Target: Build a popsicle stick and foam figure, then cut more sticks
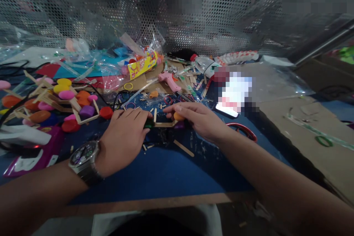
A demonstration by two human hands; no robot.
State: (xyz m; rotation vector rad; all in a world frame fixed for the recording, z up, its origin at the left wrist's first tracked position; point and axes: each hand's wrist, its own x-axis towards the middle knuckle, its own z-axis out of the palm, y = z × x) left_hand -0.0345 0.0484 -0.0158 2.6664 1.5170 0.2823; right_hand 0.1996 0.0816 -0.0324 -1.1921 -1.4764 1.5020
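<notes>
My left hand (pixel 123 138), with a wristwatch (pixel 84 158) on the wrist, lies palm down on the blue table top (pixel 166 173), its fingers pressing a green cap (pixel 149 124) at one end of a small frame of wooden sticks (pixel 163 123). My right hand (pixel 197 118) rests palm down at the frame's other end, its fingers over an orange cap (pixel 178 117) and a purple one (pixel 179 125). Both hands have their fingers curled onto the stick frame.
At the left stands a built assembly of sticks and coloured caps (pixel 55 99). A pink glue gun (pixel 170 79) lies behind the hands amid plastic bags and stick scraps. A loose stick (pixel 184 148), red-handled scissors (pixel 243 129) and a phone (pixel 229 108) are at the right.
</notes>
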